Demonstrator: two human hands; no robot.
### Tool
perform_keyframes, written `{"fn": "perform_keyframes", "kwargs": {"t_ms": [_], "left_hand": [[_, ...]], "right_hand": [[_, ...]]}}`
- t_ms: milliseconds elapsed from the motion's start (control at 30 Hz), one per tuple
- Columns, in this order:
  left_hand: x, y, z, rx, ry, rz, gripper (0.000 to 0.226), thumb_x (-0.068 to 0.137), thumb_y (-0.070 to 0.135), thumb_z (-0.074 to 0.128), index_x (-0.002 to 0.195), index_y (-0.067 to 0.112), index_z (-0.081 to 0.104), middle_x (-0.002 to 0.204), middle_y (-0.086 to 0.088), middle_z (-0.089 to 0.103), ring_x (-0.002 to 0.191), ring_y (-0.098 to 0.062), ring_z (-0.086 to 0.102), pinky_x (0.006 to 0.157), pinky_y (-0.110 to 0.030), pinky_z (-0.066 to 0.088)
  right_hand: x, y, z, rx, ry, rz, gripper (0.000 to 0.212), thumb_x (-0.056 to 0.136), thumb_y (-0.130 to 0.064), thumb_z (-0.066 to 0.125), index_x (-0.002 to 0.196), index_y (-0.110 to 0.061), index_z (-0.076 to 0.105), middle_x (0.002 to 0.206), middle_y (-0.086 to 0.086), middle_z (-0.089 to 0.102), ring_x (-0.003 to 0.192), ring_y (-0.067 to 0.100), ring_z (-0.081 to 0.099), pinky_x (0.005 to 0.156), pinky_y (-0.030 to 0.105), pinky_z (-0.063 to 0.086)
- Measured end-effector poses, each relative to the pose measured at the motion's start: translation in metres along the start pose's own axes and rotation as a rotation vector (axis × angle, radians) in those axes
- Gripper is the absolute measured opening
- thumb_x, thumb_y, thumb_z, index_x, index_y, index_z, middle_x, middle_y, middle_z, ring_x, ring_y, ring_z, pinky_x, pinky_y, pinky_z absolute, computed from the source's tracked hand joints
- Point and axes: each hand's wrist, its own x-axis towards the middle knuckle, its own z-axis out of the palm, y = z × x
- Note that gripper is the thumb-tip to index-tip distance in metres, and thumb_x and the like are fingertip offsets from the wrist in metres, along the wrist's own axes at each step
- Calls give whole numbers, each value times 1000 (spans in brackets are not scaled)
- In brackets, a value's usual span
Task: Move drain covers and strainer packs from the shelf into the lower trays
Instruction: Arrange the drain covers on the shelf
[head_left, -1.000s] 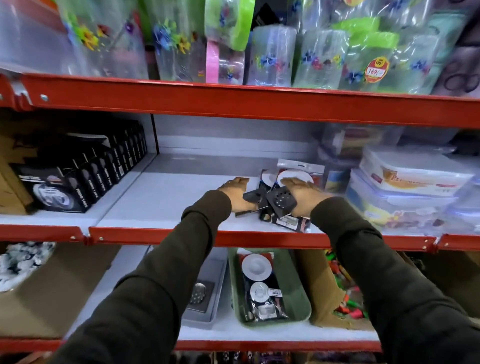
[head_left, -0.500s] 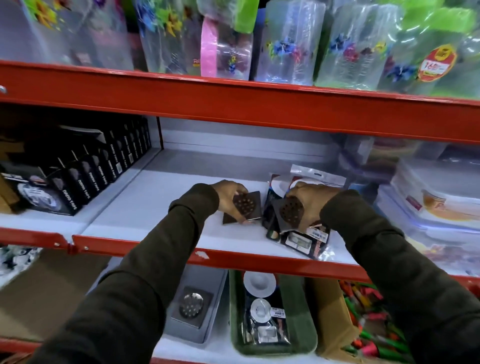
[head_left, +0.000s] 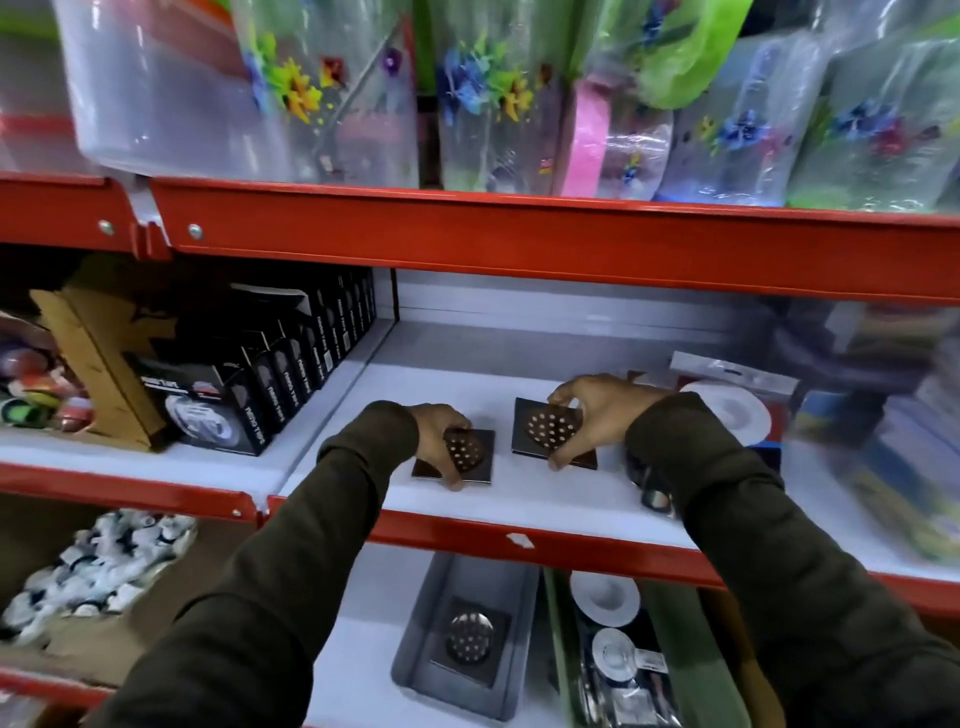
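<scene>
Two dark square drain covers with perforated round centres lie on the white middle shelf (head_left: 519, 499). My left hand (head_left: 436, 436) grips the left drain cover (head_left: 470, 454) by its edge. My right hand (head_left: 597, 415) pinches the right drain cover (head_left: 545, 431), which is tilted up slightly. Strainer packs (head_left: 732, 405) in clear bags lie behind my right wrist. On the shelf below, a grey tray (head_left: 415, 644) holds one drain cover (head_left: 467, 636), and a green tray (head_left: 691, 670) beside it holds several strainer packs (head_left: 605, 597).
Black boxed goods (head_left: 270, 384) stand at the left of the middle shelf. Blurred plastic containers (head_left: 883, 395) crowd the right. A red shelf beam (head_left: 519, 239) runs overhead with flowered plastic jars (head_left: 322, 93) above. A carton of small white parts (head_left: 93, 571) sits lower left.
Both hands have drawn apart and forward from the pile of packs, each bringing a drain cover onto the bare shelf. The camera has moved closer and swung right.
</scene>
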Motion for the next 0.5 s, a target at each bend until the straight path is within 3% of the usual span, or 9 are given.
{"fn": "perform_keyframes", "kwargs": {"t_ms": [133,300,500], "left_hand": [[-12,-30,1,-213,77,59,98,73,40,81,155,29,28,163,6,26,150,-20,26,124,-36,24],[-29,-73,-3,-422,271,100,82,93,40,62,159,30,16,168,3,8,156,-16,8,125,-33,14],[-25,-89,-1,-167,547,23,72,100,50,42,159,17,17,168,-1,9,157,-19,-1,128,-40,-1]], "right_hand": [[15,-19,10,53,0,5,85,48,-61,85,121,-25,60,120,-6,64,104,15,58,89,32,48],[40,-51,34,91,-16,-20,84,49,-59,85,122,-26,60,121,-4,59,108,18,55,89,30,45],[67,-76,68,110,-66,-45,90,55,-54,88,133,-23,56,127,-5,57,117,18,56,95,25,44]]}}
